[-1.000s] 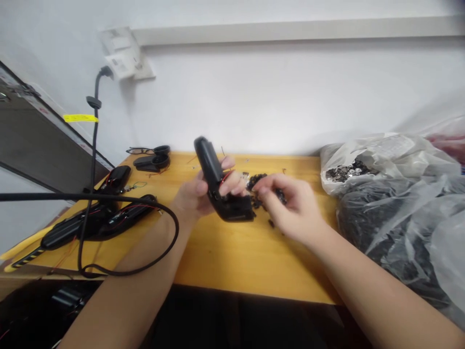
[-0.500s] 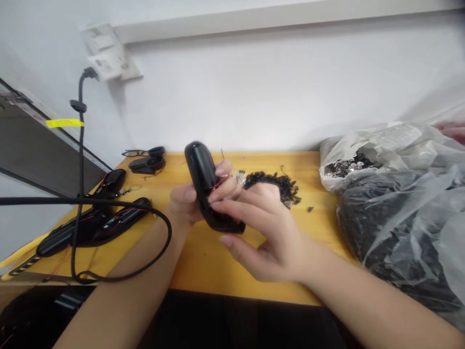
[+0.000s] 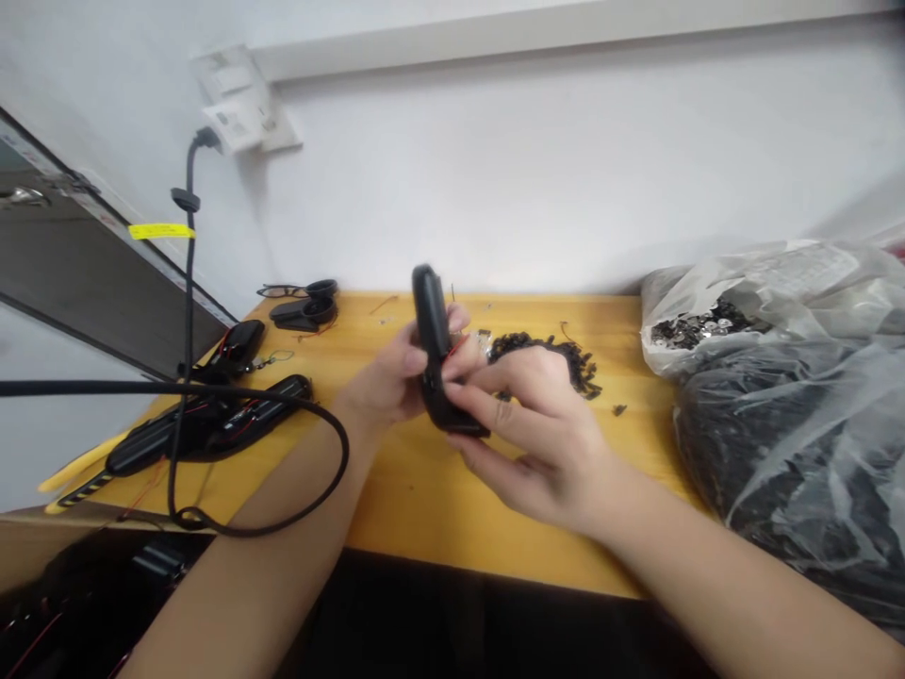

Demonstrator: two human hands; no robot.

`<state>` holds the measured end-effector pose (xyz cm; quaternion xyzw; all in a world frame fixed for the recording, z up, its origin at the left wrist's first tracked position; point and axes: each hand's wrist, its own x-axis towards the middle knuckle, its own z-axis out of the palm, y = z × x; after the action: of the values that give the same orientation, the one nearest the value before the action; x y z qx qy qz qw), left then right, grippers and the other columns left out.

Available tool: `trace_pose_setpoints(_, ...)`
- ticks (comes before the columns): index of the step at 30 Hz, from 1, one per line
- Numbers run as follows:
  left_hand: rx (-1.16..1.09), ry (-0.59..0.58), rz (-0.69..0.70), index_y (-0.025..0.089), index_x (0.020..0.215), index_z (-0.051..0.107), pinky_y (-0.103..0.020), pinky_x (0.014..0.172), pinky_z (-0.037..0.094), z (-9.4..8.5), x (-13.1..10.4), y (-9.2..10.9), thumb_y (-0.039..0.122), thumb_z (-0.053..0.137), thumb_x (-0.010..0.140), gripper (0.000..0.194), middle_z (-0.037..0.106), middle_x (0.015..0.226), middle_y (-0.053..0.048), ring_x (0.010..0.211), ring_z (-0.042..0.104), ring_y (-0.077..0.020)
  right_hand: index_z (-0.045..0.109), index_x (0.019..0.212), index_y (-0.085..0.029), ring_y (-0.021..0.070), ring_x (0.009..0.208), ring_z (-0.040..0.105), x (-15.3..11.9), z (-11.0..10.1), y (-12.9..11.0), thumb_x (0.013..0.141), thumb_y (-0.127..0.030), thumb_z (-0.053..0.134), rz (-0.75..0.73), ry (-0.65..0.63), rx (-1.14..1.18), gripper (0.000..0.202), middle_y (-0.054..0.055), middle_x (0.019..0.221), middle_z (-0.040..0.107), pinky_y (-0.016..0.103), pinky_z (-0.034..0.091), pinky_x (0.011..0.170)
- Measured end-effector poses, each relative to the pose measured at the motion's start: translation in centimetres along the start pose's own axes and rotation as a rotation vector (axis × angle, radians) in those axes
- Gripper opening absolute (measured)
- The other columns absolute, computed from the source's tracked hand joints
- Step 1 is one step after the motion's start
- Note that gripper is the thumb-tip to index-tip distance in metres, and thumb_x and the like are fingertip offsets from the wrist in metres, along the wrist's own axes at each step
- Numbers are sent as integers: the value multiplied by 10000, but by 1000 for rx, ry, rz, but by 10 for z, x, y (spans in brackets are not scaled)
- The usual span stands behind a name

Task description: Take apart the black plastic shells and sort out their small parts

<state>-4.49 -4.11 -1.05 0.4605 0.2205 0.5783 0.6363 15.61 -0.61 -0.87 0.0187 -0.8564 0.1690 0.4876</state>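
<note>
A curved black plastic housing (image 3: 433, 325) with a red wire at its inner side is held up over the wooden table. My left hand (image 3: 396, 372) is closed round it from the left and behind. My right hand (image 3: 534, 429) presses fingertips to its lower inner part, thumb beneath; whether a small part sits between those fingers is hidden. Just behind the right hand lies a pile of small black parts (image 3: 584, 368), and next to it some small clear pieces (image 3: 485, 341).
Several black housings with wires (image 3: 261, 415) lie at the left of the table (image 3: 424, 509). A black cable (image 3: 346, 453) loops across the left. Plastic bags of black parts (image 3: 778, 443) and metal pieces (image 3: 707, 325) stand at the right. A box (image 3: 85, 585) sits lower left.
The housing has turned more edge-on to me, its open inner side now facing right. Both hands stay on it. The whole view has shifted slightly.
</note>
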Motion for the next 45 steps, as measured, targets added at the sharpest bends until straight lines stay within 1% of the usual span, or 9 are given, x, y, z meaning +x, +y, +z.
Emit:
trace_pose_setpoints(10, 37, 156, 79, 202, 906, 557, -266, 674, 506, -4, 7, -1, 421, 944, 676, 501, 536, 652, 51, 638, 547, -121, 734, 1274, -180, 219, 946, 721, -1, -16, 20, 988, -226, 691, 223, -62, 55, 293, 80, 1067, 798, 421, 500, 905)
trace_pose_setpoints(12, 49, 165, 84, 196, 888, 565, -270, 684, 521, -10, 10, -2, 428, 943, 672, 493, 548, 643, 48, 635, 568, -122, 769, 1152, -169, 194, 827, 714, 1, -27, 27, 1006, -306, 668, 377, -194, 81, 225, 62, 938, 794, 365, 513, 810)
trace_pose_setpoints(16, 105, 213, 36, 185, 879, 590, -289, 686, 551, -28, 14, -5, 425, 920, 674, 457, 569, 629, 43, 618, 593, -127, 749, 938, -165, 148, 628, 616, 2, -36, 37, 971, -360, 672, 724, -660, 17, 212, 32, 775, 736, 296, 419, 589)
trace_pose_setpoints(20, 162, 279, -2, 168, 825, 584, -300, 677, 559, -34, 16, -7, 404, 890, 681, 412, 614, 672, 10, 634, 608, -131, 702, 840, -167, 128, 595, 542, 1, -25, 36, 925, -319, 716, 738, -782, -97, 175, 19, 732, 695, 294, 350, 577)
trace_pose_setpoints(26, 176, 299, -38, 163, 840, 581, -283, 652, 541, -28, 19, -9, 429, 885, 699, 428, 618, 694, -2, 648, 613, -134, 779, 893, -153, 145, 697, 615, -6, -12, 46, 887, -142, 776, 528, -721, -73, 13, 24, 766, 724, 299, 433, 707)
trace_pose_setpoints(29, 164, 299, -57, 160, 838, 579, -267, 642, 531, -29, 20, -12, 427, 891, 689, 437, 615, 707, -4, 647, 602, -124, 835, 898, -167, 163, 775, 686, -10, -10, 54, 903, -115, 778, 491, -690, -2, 78, 54, 868, 788, 326, 499, 810)
trace_pose_setpoints(35, 160, 292, -83, 173, 861, 555, -259, 626, 528, -28, 24, -15, 402, 899, 684, 449, 606, 720, 4, 635, 586, -119, 855, 901, -169, 168, 775, 713, -6, -10, 48, 911, -115, 738, 598, -634, -24, 129, 62, 895, 818, 322, 522, 790)
trace_pose_setpoints(40, 203, 303, -39, 162, 843, 575, -276, 639, 516, -27, 24, -14, 417, 865, 726, 403, 603, 724, -12, 651, 582, -130, 812, 840, -142, 140, 648, 656, -3, -15, 41, 880, -164, 703, 807, -331, 12, 118, 37, 772, 780, 265, 480, 613)
trace_pose_setpoints(45, 219, 319, -25, 164, 808, 575, -271, 619, 489, -24, 23, -15, 413, 862, 712, 392, 588, 710, -6, 635, 562, -122, 806, 993, -104, 160, 703, 704, -4, -16, 41, 824, -263, 784, 837, 2, 133, 233, 65, 821, 782, 286, 563, 657)
